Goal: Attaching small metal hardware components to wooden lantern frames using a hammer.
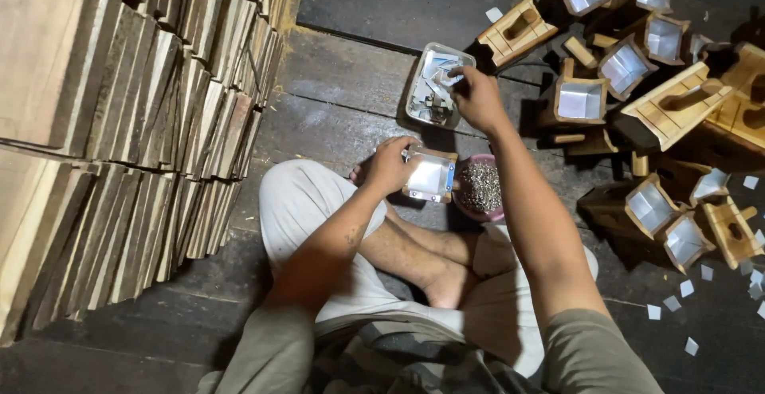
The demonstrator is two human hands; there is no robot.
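A small wooden frame with a pale glass pane (430,177) is clamped in the left hand (388,164); farther off, the right hand (476,95) is pinched on a white slip (449,78) inside a shallow metal tray (420,74).

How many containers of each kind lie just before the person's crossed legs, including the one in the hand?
metal tray: 1
pink bowl: 1
wooden box, held by the left hand: 1
Total: 3

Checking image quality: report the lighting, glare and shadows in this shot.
Head view: dim overall, dark floor; white panels on the wooden boxes glare; right hand over the metal tray, hard shadows beside it; left hand sharp; stacked boards curve near the frame edge.
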